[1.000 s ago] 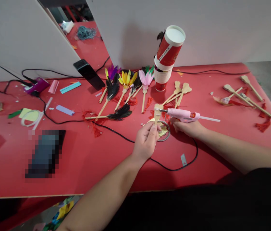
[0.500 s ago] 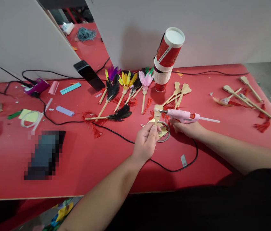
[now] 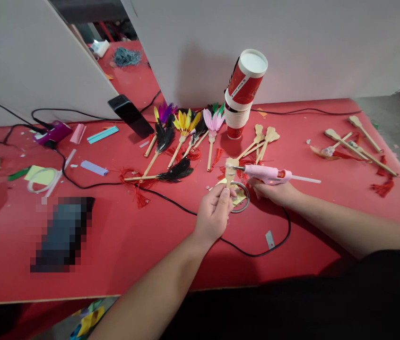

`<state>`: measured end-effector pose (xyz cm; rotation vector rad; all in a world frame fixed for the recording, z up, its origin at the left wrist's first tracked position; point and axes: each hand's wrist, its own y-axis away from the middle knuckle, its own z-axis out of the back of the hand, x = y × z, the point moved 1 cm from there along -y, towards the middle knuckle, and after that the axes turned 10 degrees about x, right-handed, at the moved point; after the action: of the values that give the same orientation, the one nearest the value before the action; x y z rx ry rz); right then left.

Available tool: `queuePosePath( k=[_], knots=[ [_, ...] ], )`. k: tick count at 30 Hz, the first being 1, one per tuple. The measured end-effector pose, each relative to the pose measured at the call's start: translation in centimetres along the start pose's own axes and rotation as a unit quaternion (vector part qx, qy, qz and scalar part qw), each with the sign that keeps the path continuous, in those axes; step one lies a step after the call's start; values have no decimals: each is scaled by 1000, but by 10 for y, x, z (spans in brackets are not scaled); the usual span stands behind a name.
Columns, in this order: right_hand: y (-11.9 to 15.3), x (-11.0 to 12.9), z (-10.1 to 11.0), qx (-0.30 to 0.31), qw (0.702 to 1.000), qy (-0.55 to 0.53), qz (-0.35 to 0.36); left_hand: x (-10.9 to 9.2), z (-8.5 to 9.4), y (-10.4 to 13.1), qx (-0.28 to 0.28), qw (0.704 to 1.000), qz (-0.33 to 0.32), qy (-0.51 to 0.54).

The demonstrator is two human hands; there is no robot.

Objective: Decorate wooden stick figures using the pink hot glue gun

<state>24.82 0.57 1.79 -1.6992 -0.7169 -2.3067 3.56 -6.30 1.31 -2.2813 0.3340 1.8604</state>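
My left hand (image 3: 216, 208) is closed round the handle of a small wooden stick with a shaped flat head (image 3: 231, 166), held upright above the table. A pink hot glue gun (image 3: 265, 174) is in my right hand (image 3: 273, 191), its metal nozzle touching or almost touching the stick's head. Whitish glue shows on the head near the nozzle. A clear glue stick (image 3: 306, 179) pokes out of the gun's back. Beneath my left hand lies a grey ring (image 3: 245, 198) over yellow paper. Other bare wooden sticks (image 3: 270, 137) lie just behind the gun.
Feathered sticks (image 3: 185, 123) with red tassels lie at the back of the red table (image 3: 143, 255). Stacked paper cups (image 3: 244, 85) lean behind them. More sticks (image 3: 361, 146) lie at right. A purple power strip (image 3: 53, 133), black cable (image 3: 171, 200), propped phone (image 3: 131, 115) and blurred-out dark device (image 3: 63, 233) are leftward.
The whole view has shifted slightly, with the scene lower and a little to the left. Both hands keep their grips, and the nozzle stays at the stick's head.
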Motion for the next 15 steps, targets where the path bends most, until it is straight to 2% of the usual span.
queuePosePath(
  k=[8, 15],
  knots=[
    [1, 5, 0, 15, 999, 44, -10, -2, -1, -1, -1, 1000, 3, 2],
    [-1, -5, 1, 4, 1000, -7, 2, -2, -1, 0, -1, 1000, 7, -1]
  ],
)
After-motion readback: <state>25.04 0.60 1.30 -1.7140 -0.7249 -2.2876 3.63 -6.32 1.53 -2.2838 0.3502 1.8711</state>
